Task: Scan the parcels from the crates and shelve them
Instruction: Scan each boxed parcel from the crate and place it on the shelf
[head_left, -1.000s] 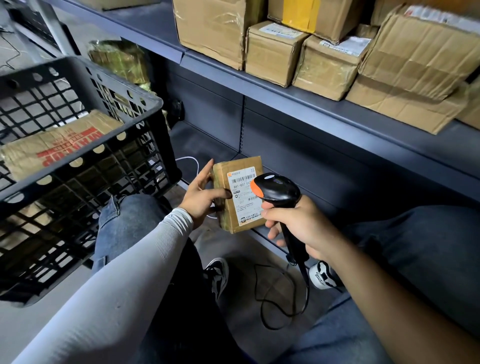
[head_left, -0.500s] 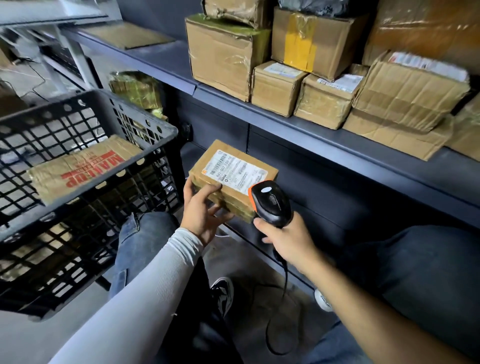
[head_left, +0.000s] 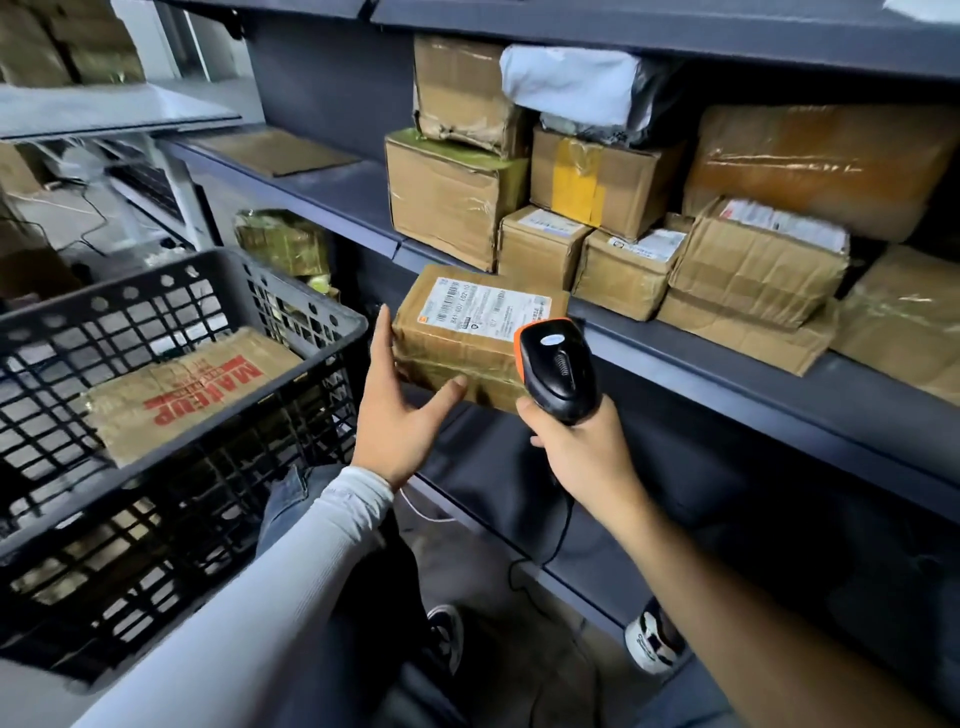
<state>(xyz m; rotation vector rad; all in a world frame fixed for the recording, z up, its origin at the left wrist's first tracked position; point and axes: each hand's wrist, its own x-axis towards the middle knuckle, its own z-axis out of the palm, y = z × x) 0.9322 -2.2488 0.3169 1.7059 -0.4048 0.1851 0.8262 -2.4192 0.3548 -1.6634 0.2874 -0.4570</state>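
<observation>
Head view: brown taped cardboard parcel with a white barcode label (head_left: 467, 332) is supported at the front edge of the dark grey metal shelf (head_left: 727, 364), the left hand (head_left: 402, 415) pressed against its near side with fingers straight and thumb beneath. Just right of that grip, a black handheld scanner with orange trim (head_left: 558, 371) is clenched by the right hand (head_left: 582, 452). Left of both, a black plastic lattice crate (head_left: 218, 332) is seen holding a red-printed cardboard parcel (head_left: 192, 389).

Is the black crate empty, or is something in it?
Not empty. A taped brown parcel printed MAKEUP in red lies inside the black crate.
</observation>
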